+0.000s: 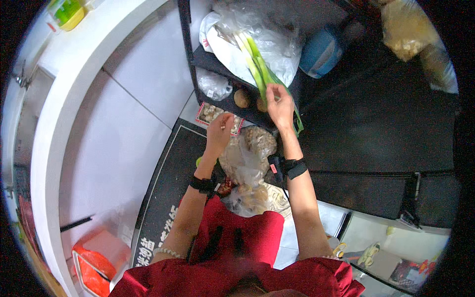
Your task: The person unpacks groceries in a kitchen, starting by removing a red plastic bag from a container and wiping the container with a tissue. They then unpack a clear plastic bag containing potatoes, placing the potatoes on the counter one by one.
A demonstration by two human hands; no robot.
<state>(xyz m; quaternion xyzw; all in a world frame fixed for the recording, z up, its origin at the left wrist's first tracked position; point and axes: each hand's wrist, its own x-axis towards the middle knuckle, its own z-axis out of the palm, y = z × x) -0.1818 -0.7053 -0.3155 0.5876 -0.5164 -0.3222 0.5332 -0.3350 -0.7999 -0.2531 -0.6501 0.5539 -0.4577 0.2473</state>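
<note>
In my right hand [279, 105] I hold a bunch of green onions [256, 61], its pale ends pointing away from me over a white plastic bag [230, 52] on a black shelf. The green leaves hang down past my wrist. My left hand [221, 130] is raised over a red-edged box of garlic bulbs [209, 112], its fingers curled; whether it holds something small is unclear. Below and between my arms lie clear plastic bags of brownish produce [245, 156]. Round brown vegetables [242, 98] sit on the lower shelf beside a knotted plastic bag [214, 84].
A blue container [321, 52] stands right of the white bag. A large black surface [378, 122] extends to the right. Bags of pale food [406, 31] are at the upper right. A dark mat with white writing [163, 178] and a red-lined bin [94, 265] lie to the left.
</note>
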